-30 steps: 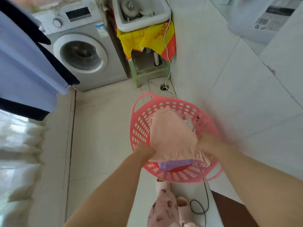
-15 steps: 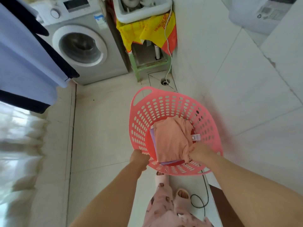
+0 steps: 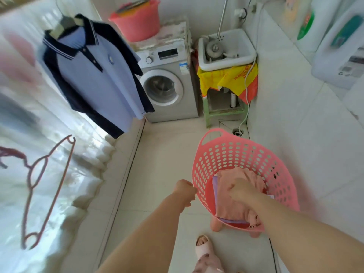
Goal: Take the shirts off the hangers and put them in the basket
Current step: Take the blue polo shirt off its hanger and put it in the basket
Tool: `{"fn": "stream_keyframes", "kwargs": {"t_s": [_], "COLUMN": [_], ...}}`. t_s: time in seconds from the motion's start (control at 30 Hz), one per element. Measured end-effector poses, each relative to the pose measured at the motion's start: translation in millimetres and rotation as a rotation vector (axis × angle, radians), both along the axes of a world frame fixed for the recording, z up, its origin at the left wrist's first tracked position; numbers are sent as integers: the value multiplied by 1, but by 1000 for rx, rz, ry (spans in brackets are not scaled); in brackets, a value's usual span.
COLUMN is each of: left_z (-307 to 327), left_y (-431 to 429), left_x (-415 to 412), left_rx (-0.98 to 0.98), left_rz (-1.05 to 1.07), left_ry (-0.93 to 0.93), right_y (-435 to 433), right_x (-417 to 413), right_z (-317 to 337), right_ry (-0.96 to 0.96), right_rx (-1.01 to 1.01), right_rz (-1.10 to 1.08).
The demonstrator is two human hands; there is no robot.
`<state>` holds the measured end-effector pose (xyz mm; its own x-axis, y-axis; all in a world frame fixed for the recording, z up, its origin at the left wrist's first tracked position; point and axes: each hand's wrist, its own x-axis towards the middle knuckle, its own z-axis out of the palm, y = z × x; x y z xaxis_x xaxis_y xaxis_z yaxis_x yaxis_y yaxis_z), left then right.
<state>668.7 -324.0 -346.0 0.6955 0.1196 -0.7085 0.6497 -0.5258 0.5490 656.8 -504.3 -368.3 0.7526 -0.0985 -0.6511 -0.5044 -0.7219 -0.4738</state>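
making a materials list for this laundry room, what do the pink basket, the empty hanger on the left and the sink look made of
Pink basket: moulded plastic, semi-gloss; uniform punched holes and a moulded-in handle.
Empty hanger: thin pink rod bent into loops, probably coated wire, possibly plastic; blur hides the surface.
Sink: glossy white with a thick rounded rim, ceramic or plastic, can't tell.

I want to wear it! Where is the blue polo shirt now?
In the head view, the blue polo shirt hangs on a hanger at the upper left, just left of the washing machine.
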Motion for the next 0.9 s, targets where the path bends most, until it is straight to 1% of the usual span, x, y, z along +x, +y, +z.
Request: {"fn": "stream_keyframes", "kwargs": {"t_s": [0.1,0.13,0.27,0.37,0.53,0.73,0.83,0.9], "left_z": [18,24,48,60,82,128,159,184], "left_y": [12,15,29,45,99,190,232,253], "left_x": [19,26,61,93,168,269,319,345], "left_rx": [10,16,-7,-26,36,38,106,149], "left_rz": [27,24,19,24,-26,37,105,144], "left_ry": [-48,-68,-153,-191,-247,-419,-558,-652], "right_y": [17,23,44,71,131,214,243,255], "right_x": [21,28,68,107,182,279,329,356], "right_z": [22,33,58,75,90,135,164,183], "right_ry": [-90,-93,-197,-237,-290,-418,-509,-570], "right_rx": [7,6,80,78,135,199,260,253], "right_rz": [60,71,31,46,2,13,8,40]}}
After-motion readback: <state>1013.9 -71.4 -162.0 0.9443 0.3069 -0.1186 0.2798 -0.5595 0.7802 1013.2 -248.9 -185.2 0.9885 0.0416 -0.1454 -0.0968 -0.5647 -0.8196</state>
